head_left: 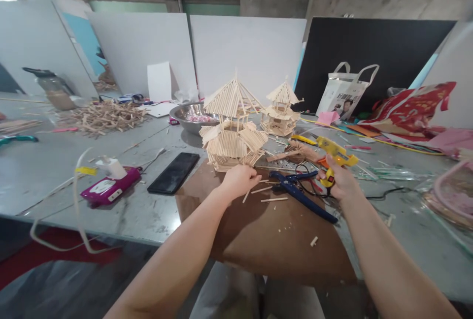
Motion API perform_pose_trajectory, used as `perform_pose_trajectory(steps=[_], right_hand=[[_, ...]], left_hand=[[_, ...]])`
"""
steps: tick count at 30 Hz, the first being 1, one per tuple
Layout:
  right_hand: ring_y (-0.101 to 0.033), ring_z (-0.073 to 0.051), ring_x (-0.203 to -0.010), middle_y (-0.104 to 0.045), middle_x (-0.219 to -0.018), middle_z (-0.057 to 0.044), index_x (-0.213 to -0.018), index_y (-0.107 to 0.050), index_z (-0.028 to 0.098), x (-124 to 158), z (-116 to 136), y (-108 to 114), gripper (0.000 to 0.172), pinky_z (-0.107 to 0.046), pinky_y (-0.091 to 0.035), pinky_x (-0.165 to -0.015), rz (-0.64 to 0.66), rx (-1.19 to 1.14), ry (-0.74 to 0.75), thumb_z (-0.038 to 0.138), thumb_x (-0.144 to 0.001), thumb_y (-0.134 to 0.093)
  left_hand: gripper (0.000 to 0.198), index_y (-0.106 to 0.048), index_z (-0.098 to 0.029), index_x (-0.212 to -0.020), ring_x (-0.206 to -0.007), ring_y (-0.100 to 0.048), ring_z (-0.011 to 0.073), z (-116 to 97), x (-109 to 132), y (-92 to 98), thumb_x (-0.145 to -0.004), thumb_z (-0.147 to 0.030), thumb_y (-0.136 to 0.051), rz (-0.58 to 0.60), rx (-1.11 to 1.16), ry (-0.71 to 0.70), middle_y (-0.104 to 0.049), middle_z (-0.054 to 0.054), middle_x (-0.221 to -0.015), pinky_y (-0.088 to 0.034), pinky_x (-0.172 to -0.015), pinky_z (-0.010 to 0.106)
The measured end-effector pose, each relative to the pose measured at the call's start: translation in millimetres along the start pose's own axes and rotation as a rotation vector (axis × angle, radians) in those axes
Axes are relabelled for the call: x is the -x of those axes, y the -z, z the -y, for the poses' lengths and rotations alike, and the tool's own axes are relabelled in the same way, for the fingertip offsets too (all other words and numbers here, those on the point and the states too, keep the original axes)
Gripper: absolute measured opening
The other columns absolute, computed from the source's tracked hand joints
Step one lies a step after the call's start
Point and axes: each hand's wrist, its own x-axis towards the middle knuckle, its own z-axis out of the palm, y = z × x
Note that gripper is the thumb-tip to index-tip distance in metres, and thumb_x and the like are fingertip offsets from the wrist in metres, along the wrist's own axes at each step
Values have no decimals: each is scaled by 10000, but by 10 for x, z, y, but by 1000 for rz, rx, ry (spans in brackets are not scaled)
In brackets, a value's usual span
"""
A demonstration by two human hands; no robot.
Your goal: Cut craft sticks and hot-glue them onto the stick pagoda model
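A pagoda model built of thin wooden sticks (pixel 233 144), with a pointed roof above a wider lower one, stands in front of me. My left hand (pixel 242 181) is closed at the model's front base; whatever its curled fingers hold is hidden. My right hand (pixel 342 181) grips a yellow glue gun (pixel 335 151), its nozzle pointing left. Blue-handled cutters (pixel 301 196) lie between my hands on a brown board (pixel 273 240). Several loose sticks (pixel 273 200) are scattered beside my left hand. Behind and to the right is a smaller stick pagoda (pixel 281 112).
To the left are a black phone (pixel 173 174), a purple power strip (pixel 111 186) with a white cable, and a pile of sticks (pixel 105 116). A metal bowl (pixel 179 113) sits behind the model. At right are a white bag (pixel 338 93) and a clear plastic container (pixel 453 196).
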Motion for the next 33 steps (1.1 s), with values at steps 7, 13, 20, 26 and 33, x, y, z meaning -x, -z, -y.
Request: perform_pose_trajectory(steps=[7,13,20,26,33], right_hand=[[-390,-37,-302,-581,-597,33,-677,-537,187,6,2,-4,324,-217,-380,-321,-1,6,16,391,-482,-695],[-390,-29,-311,-609,-670,14,-682,-550,183,28,4,-16,318,-225,-400,-347,12,31,9,378,-480,-699],[-388,-28,-309,-609,-654,25,-683,-540,192,17,-27,-8,297,-211,-388,-339,-1,1,-33,332,-482,-708],[-385,-30,-311,-606,-654,25,-699,-537,195,28,-31,-32,296,-215,-389,-336,11,-1,-35,312,-486,-706],[-378,-21,-315,-602,-656,23,-674,-535,180,31,-26,-40,284,-198,-376,-319,11,4,-44,320,-493,-703]], left_hand=[[379,-617,-184,-663,-697,-558,223,57,133,33,-550,-531,-516,228,-89,152,-608,92,-714,-386,-583,290],[272,-621,-204,-708,-724,-561,238,49,225,47,-571,-423,-538,294,-80,109,-617,97,-756,-400,-594,311],[140,-617,-176,-602,-584,-538,172,83,244,-22,-549,-230,-499,287,23,30,-600,68,-612,-369,-521,245],[220,-585,-165,-727,-444,-487,94,101,269,-17,-556,-140,-447,232,364,54,-567,3,-588,-337,-433,195],[334,-452,-159,-959,-375,-462,54,130,195,32,-627,-182,-478,120,1047,57,-549,-30,-581,-354,-399,174]])
